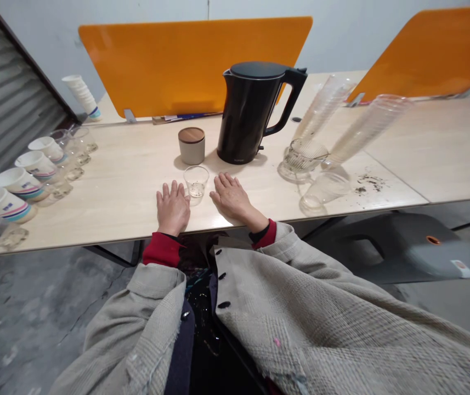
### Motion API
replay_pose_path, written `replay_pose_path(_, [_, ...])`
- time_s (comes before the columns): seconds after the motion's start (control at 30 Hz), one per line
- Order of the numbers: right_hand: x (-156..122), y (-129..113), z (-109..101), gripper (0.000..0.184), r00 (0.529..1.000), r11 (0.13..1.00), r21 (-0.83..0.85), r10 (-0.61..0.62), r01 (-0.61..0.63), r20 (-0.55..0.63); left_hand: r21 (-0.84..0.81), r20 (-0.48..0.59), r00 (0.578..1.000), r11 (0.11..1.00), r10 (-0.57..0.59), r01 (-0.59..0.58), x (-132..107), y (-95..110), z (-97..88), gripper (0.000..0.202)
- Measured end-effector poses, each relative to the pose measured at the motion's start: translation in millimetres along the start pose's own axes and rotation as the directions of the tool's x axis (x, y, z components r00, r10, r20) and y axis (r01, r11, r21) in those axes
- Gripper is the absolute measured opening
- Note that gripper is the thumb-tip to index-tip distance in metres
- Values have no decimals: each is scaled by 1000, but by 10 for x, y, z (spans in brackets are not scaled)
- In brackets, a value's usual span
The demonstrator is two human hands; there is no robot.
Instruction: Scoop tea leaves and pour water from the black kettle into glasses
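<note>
Nearest the lens: beige woven coat (300, 318), dark buttons down the front, red cuffs (161, 249) at both wrists.

Left hand (173, 207): palm down on the near edge of the bench (115, 192), grip wide and empty, fingers spread flat.
Right hand (231, 198): likewise palm down, grip wide, holding nothing.
Small clear glass (196, 184): upright on the bench between the two hands, just beside the fingertips of each; contact not clear.

Behind the glass: grey canister (191, 145) with a wooden lid, upright.
To its right, near it: black electric kettle (253, 112), lid shut, handle to the right.
Right of the kettle: ribbed glass bowl (303, 159); two tilted stacks of clear plastic cups (325, 107) (368, 129) leaning over and beside it; one clear cup (325, 191) on its side nearer the bench edge.
Further right: scatter of dark leaf crumbs (368, 182) on the bench top.

Along the left edge: row of white paper cups (21, 184) with coloured bands, row of small glasses (74, 170) just beside them, tilted stack of paper cups (81, 96) at the far end.
At the back: orange divider panels (193, 60) (436, 52).
Far left: grey roller shutter (4, 109).
Below the bench, right: grey seat (415, 247).
</note>
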State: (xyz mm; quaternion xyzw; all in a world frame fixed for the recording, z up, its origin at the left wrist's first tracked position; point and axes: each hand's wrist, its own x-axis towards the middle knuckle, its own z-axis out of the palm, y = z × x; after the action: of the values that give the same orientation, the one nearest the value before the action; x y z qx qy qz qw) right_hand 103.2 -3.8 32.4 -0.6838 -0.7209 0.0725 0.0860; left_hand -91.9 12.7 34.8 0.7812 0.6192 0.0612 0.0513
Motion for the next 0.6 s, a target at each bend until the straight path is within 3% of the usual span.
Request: replay_pose_path(0.6, [3,1,6,68,1000,1000,12,1,-1,3,-63,-56,998,998,26,-30,63,-88,138,65])
